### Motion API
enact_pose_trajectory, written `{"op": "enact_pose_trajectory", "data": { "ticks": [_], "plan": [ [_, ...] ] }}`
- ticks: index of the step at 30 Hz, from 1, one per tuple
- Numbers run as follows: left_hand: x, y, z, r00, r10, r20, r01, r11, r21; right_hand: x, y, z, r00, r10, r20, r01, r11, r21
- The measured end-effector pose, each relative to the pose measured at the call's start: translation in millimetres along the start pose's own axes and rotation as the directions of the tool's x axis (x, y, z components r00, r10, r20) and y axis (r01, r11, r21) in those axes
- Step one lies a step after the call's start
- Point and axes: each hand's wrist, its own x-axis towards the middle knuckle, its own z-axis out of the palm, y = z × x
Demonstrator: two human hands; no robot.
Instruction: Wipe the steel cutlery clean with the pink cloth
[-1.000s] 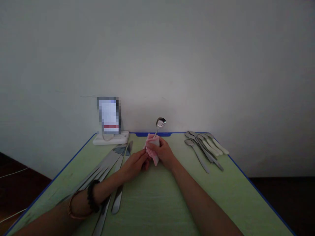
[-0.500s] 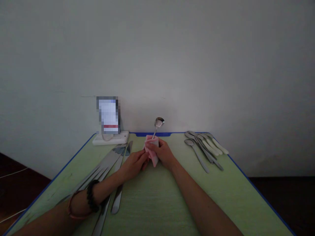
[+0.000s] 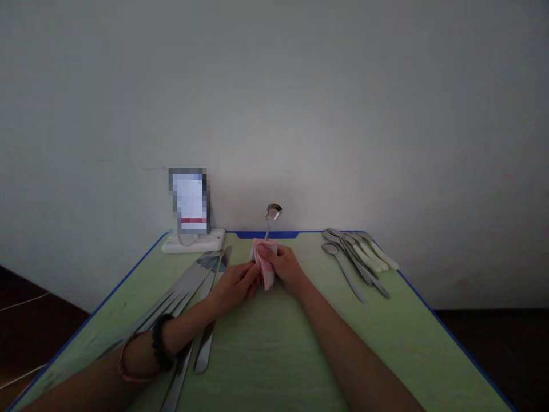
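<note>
A metal spoon points bowl-up above the far table edge, its lower handle hidden in a pink and white cloth. My right hand is closed around the cloth, the thumb pressing it against the handle. My left hand is closed at the lower left of the cloth, where the handle end lies, though its grip is partly covered. Several metal knives lie on the left, partly under my left forearm. On the right are several spoons and forks, some with pale handles.
The green table has a blue rim and meets a grey wall. At the back left, a phone with a blurred screen stands on a white base. White cables run beyond the left edge.
The spoon has turned and tilted slightly, its bowl shifting a little left. My right thumb and the cloth have moved up the handle slightly, and the cloth's folds changed.
</note>
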Motion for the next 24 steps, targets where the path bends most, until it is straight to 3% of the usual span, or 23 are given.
{"op": "enact_pose_trajectory", "data": {
  "ticks": [6, 10, 15, 20, 24],
  "plan": [
    [-1, 1, -0.4, 0.999, 0.020, 0.033, -0.021, 1.000, 0.017, 1, 3, 0, 0.996, 0.083, 0.044, -0.088, 0.990, 0.111],
    [-3, 4, -1.7, 0.990, 0.063, 0.123, -0.073, 0.994, 0.080, 5, 3, 2, 0.984, 0.163, -0.065, -0.129, 0.923, 0.362],
    [-6, 6, -1.3, 0.978, 0.075, 0.195, -0.105, 0.983, 0.150, 12, 2, 0, 0.953, 0.198, -0.230, -0.028, 0.812, 0.583],
    [-7, 9, -1.3, 0.977, 0.069, 0.202, -0.100, 0.983, 0.151, 10, -1, -1, 0.963, 0.165, -0.212, -0.025, 0.842, 0.539],
    [-4, 7, -1.5, 0.985, 0.088, 0.147, -0.092, 0.996, 0.022, 5, 2, 2, 0.987, 0.085, -0.138, -0.034, 0.940, 0.339]
  ]
}}
